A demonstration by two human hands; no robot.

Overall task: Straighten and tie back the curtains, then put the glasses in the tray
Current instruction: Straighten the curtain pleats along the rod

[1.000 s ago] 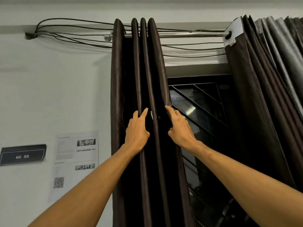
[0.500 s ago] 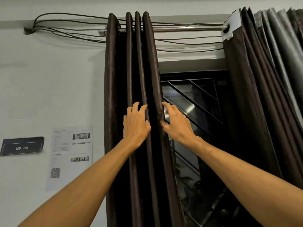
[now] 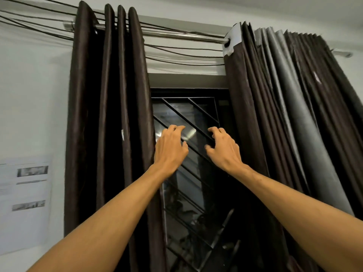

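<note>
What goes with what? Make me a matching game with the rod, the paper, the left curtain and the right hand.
Things:
1. rod
2. paper
3. left curtain
4. right hand

Clues:
A. stuck on the white wall
B. shiny metal, across the top
C. dark brown, bunched in tall folds
D. fingers bent, holding nothing, in front of the window

Pairs: 1-B, 2-A, 3-C, 4-D.
</note>
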